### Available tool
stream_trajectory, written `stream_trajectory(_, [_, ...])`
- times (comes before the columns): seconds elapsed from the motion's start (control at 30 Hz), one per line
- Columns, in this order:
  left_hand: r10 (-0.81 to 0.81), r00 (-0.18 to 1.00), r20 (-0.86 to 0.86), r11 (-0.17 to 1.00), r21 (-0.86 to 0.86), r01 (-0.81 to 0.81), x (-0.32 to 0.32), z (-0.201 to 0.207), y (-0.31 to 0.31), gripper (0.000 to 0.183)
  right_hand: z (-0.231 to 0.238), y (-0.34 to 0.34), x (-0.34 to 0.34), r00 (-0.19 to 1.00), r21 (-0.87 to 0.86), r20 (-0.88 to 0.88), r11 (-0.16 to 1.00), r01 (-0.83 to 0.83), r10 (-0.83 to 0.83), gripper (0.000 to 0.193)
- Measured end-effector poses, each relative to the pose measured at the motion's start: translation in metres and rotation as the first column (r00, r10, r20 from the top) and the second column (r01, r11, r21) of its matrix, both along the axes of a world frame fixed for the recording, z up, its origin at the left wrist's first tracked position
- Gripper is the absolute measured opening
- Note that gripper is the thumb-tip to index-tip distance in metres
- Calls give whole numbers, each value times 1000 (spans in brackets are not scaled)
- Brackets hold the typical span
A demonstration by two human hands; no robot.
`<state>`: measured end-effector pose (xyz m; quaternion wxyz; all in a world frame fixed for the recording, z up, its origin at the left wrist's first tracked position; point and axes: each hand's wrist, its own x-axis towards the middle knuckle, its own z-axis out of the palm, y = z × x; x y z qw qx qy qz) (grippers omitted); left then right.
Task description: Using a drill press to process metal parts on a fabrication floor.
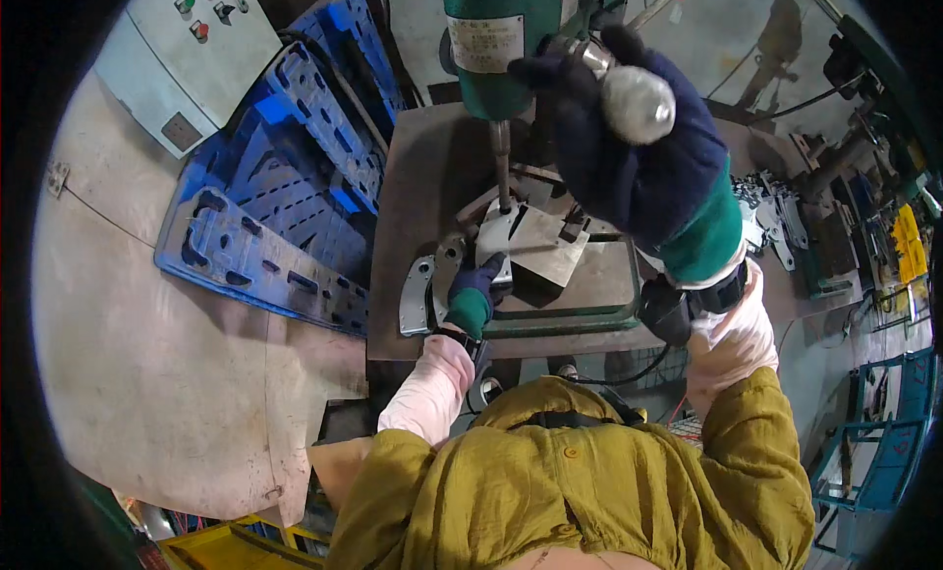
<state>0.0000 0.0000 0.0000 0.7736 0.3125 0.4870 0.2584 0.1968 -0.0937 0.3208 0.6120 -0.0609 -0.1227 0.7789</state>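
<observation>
Green drill press [496, 39], head view, taken as landmark.

- Drill bit [502, 162]: hangs upright from the press, tip just above the metal plate [503, 238].
- Metal plate: flat and pale, directly under the bit on a block [550, 246] on the press table [589, 295]; long axis appears to run toward the person.
- Left hand [479, 287]: dark glove, fingers closed onto the plate's near end, directly below the bit; the nearer hand.
- Right hand [629, 147]: dark glove, raised right of the press, fingers wrapped round the feed lever [638, 103] at its silver knob.
- Spare plates [417, 297]: left of the held plate.
- Blue pallets [285, 177]: left of the press.
</observation>
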Motion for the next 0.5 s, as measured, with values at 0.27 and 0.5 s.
stream_trajectory(0.27, [88, 996, 0, 995, 45, -88, -1, -8, 2, 41, -49, -21, -20, 881, 71, 452, 990, 124, -143, 36])
stream_trajectory(0.5, [62, 991, -115, 992, 116, -49, 2, 0, -4, 55, -102, -4, -4, 563, 101, 798, 968, 229, -216, 33])
